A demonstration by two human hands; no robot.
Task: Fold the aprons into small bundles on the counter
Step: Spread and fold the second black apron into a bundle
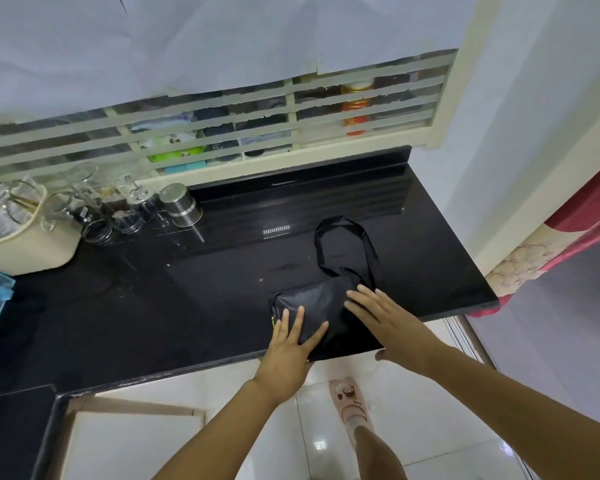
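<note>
- Folded black apron (321, 303) near counter (153, 306) front edge, strap loop (343, 244) behind.
- Left hand (288, 351), right hand (388, 323) pressing flat on apron, fingers straight, gripping nothing.

We see a polished black stone counter (194, 306) filling the middle of the room. Behind it runs a cream-framed window (444, 98) with frosted stripes, its upper panes covered by white paper sheets (187, 39). To the counter's right stands a pale wall (520, 116), and past that hangs a red curtain (589, 202). Below the counter's front edge lie glossy white floor tiles (430, 427). At its back left we find a steel tumbler (181, 204), clear glass jars (97, 226) and a cream basket (28, 251). A small grid of light (277, 231) reflects off the counter's surface.
</note>
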